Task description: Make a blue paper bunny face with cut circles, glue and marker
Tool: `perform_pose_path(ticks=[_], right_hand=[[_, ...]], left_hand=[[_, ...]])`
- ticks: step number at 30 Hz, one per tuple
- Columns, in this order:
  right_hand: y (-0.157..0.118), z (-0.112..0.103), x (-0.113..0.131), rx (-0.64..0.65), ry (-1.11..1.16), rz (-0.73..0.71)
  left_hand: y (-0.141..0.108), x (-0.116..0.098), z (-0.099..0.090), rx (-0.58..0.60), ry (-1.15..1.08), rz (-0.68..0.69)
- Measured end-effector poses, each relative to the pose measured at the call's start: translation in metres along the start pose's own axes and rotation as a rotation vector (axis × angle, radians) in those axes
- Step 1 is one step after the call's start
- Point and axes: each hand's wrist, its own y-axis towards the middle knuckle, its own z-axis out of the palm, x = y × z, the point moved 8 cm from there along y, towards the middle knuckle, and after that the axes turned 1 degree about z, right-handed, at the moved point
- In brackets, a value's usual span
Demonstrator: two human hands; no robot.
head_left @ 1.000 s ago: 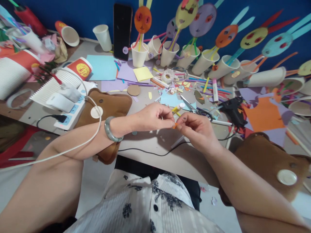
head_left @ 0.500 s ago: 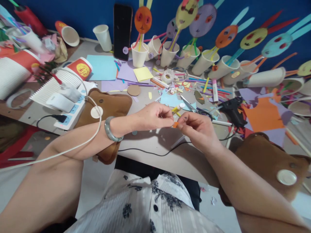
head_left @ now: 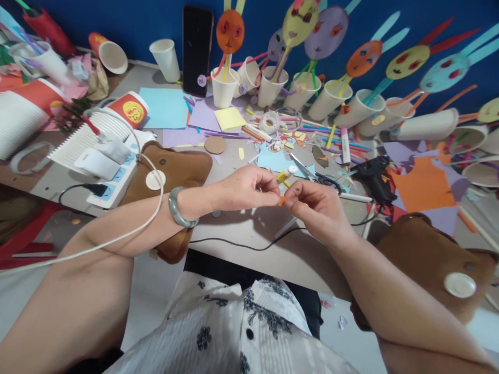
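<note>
Orange paper scrap (head_left: 282, 200), by the look – I see it above the table (head_left: 234, 226), short of the scissors (head_left: 330, 181), pinched by thumb and finger of both left hand (head_left: 251, 188) and right hand (head_left: 322, 210). Step reads as two-handed fingertip work; next move calls for light, even pressure – tiny piece, mostly hidden.

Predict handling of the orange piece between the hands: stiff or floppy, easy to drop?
Easily dropped, perhaps: only a tiny orange piece shows between the left hand and right hand. Likely bendy and light, if it's paper, as its colour, matching the orange sheet, suggests.
</note>
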Motion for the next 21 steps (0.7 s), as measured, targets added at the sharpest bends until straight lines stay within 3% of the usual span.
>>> perform_pose_path(ticks=[13,21], right_hand=[[0.0001,-0.0002,0.0011,0.004,0.015,-0.019],[-0.0002,-0.0013,0.0001,-0.008,0.018,-0.02]], left_hand=[[-0.0021,-0.0016,0.0009,0.0,-0.038,-0.056],[-0.0054,-0.0047,-0.0027,-0.058,-0.04,-0.105]])
